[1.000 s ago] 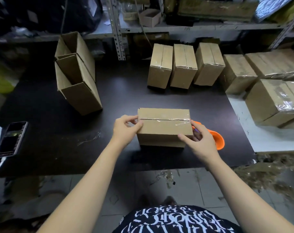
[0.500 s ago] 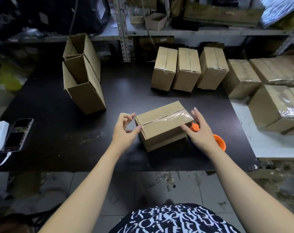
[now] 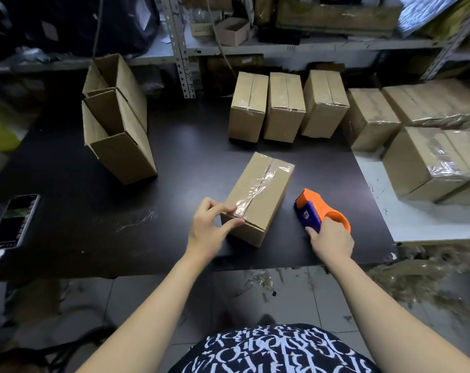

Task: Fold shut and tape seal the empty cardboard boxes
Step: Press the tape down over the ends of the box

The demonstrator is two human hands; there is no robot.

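Brown taped cardboard box (image 3: 258, 197) has swung lengthwise; our left grip (image 3: 209, 227) pinches its near end, right grip (image 3: 332, 242) now clasps the orange tape dispenser (image 3: 317, 208).

Wearer, seen from the head camera. The person is wearing a dark, near-black top (image 3: 277, 351), which is showing only at the lower edge of the view. A dense white print of angular, letter-like strokes is running across its cloth in crowded rows. The left forearm (image 3: 158, 305) and the right forearm (image 3: 390, 305) are showing bare along their whole visible length, and the left hand (image 3: 209, 230) and the right hand (image 3: 332, 242) are likewise showing uncovered.
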